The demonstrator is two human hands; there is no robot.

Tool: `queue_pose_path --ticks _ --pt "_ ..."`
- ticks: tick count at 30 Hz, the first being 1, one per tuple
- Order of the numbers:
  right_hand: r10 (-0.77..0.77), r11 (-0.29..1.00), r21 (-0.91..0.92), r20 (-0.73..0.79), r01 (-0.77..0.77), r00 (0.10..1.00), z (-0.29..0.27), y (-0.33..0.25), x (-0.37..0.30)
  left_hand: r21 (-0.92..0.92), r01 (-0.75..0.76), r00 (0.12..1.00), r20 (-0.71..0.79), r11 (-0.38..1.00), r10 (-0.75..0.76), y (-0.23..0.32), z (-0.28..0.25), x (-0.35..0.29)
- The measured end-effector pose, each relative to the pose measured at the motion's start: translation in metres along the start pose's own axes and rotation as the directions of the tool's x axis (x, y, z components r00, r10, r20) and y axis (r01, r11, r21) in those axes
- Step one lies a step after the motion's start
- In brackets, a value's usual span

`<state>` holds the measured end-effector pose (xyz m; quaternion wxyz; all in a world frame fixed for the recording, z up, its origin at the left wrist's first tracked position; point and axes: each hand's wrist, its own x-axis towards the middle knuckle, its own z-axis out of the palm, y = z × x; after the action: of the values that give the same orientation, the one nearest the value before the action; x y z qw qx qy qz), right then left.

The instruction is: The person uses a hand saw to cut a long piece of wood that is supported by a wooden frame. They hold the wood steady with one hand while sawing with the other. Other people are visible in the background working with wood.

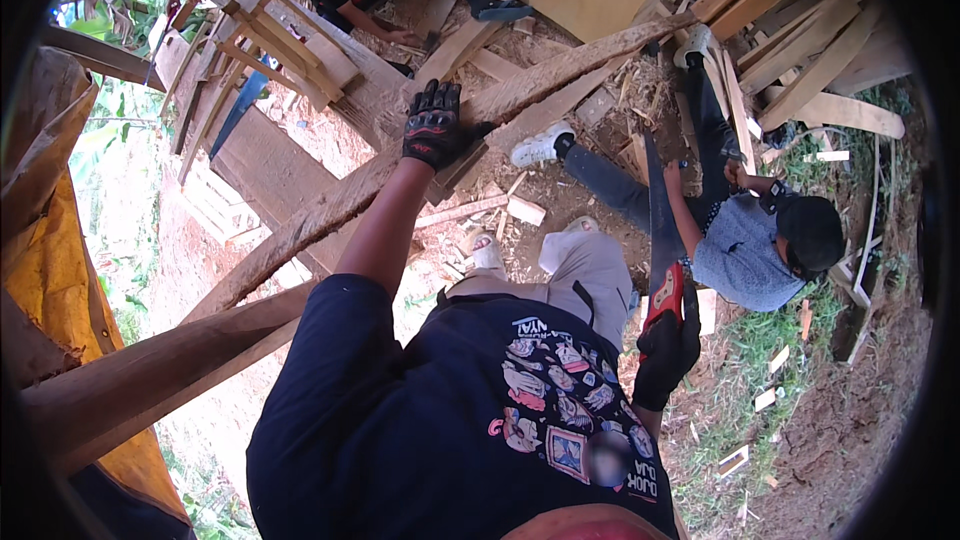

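My left hand [436, 130], in a black glove with red trim, lies on a long rough-edged board [320, 208] that runs from lower left to upper right. Its fingers are stretched out, pointing away from me. My right hand [668, 352], also gloved in black, is closed round the red handle of a handsaw [663, 215] at my right side. The blade points up and away, apart from the long board. Part of the handle is hidden by my fingers.
A person in a grey shirt [745, 255] sits at right, close to the saw blade. Two others work at the far side, one by another saw [497, 8]. A thick timber [170, 370] and an orange tarp [60, 270] are at left. Loose boards [825, 110] lie at right.
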<state>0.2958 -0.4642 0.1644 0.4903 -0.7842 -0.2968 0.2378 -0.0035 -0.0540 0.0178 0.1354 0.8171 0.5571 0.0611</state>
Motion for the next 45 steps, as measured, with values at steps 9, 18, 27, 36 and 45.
queue_pose_path --ticks 9,18,27,36,45 --pt "0.185 0.977 0.092 0.088 -0.193 0.979 0.022 -0.005 0.007 0.007 0.014 0.994 0.107 1.000 -0.015 0.001 -0.013 -0.020" --pt "-0.158 0.974 -0.122 0.255 0.193 0.954 -0.041 -0.063 0.037 -0.056 -0.053 0.998 -0.035 0.997 0.051 -0.016 0.000 -0.028" --pt "-0.169 0.983 0.112 0.275 0.143 0.946 0.050 -0.081 0.065 -0.360 0.117 0.989 -0.048 0.926 -0.143 -0.013 -0.008 -0.019" --pt "-0.183 0.912 0.404 0.565 -0.076 0.805 0.262 -0.044 0.151 -0.096 0.367 0.903 -0.204 0.925 -0.379 -0.008 0.019 0.004" --pt "-0.416 0.893 0.352 0.411 0.279 0.812 0.314 -0.003 0.157 -0.088 0.380 0.885 -0.254 0.921 -0.389 -0.012 0.027 0.002"
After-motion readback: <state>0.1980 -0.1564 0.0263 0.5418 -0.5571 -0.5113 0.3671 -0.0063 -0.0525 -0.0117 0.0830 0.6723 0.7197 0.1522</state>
